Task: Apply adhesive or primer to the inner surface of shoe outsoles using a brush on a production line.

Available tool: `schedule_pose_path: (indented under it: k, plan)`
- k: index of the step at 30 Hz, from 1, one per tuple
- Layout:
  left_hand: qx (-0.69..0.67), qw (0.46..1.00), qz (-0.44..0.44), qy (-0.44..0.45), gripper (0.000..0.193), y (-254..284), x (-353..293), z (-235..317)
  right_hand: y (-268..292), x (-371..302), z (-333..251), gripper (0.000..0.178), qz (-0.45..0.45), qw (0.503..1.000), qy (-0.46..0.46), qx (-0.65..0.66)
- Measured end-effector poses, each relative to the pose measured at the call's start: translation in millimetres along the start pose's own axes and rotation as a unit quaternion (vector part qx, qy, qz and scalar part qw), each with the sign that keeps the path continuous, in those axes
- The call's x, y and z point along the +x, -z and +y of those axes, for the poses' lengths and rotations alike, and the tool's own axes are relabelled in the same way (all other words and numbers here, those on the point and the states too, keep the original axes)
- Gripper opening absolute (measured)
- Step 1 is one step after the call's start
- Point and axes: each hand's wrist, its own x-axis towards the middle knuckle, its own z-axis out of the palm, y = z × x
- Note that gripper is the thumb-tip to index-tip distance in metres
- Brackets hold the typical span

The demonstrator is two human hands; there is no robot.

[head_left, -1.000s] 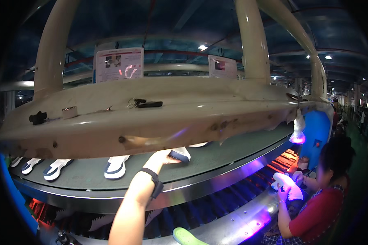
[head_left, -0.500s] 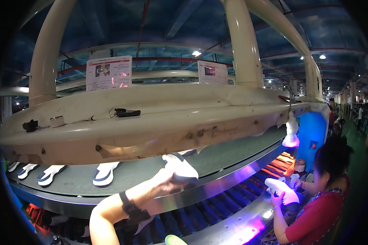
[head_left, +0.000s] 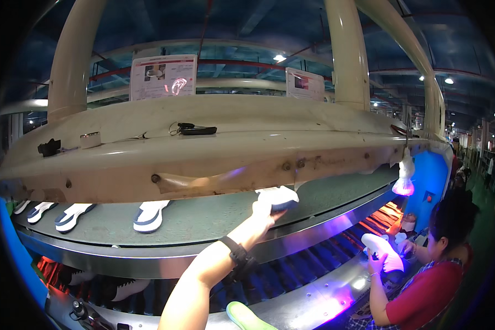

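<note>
My left hand (head_left: 263, 213), with a dark watch (head_left: 237, 254) on its wrist, reaches over the upper conveyor belt (head_left: 220, 217). It is closed on one end of a white shoe sole with a dark blue edge (head_left: 282, 198). Part of that sole disappears behind the cream hood's lower edge. Farther left on the same belt lies a similar sole (head_left: 150, 216), with others (head_left: 73, 216) beyond it. At the lower edge, right of my forearm, a light green sole-shaped thing (head_left: 246, 318) shows in part. My right hand is out of view.
A cream hood (head_left: 225, 165) overhangs the belt. Below runs a roller track (head_left: 308, 264) with an orange glow at both ends. At right a co-worker (head_left: 434, 275) holds a white shoe upper (head_left: 382, 250) near a hanging lamp (head_left: 404, 176). A black bottle (head_left: 80, 311) stands lower left.
My left hand has moved up, right and farther over the belt, carrying the sole toward the hood. The view has shifted slightly. More of the light green thing shows.
</note>
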Motion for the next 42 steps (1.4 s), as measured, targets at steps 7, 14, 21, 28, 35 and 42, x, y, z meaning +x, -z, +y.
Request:
schedule_pose_path:
  k: [7,14,21,28,35,42]
  plan:
    - [-0.026,0.989,0.093,-0.109,0.036,55,69,45,-7,-11,-10,0.021,0.103,0.994,-0.028,-0.002]
    - [0.017,0.999,-0.004,-0.030,0.038,17,-17,46,-20,-4,0,0.021,-0.056,0.995,0.044,-0.067]
    - [0.019,0.991,-0.128,0.016,0.039,98,-170,64,-95,-9,-14,0.018,0.028,0.874,0.146,-0.462]
    - [0.118,0.984,-0.125,-0.043,0.065,198,-334,39,-67,13,1,0.021,-0.006,0.991,0.014,-0.134]
    - [0.093,0.979,-0.094,0.156,0.084,267,-370,-20,-100,16,-12,0.019,-0.035,0.993,0.058,-0.093]
    - [-0.345,0.864,-0.303,0.208,0.100,273,-366,-48,-150,-14,-22,0.021,-0.221,0.968,0.110,-0.039]
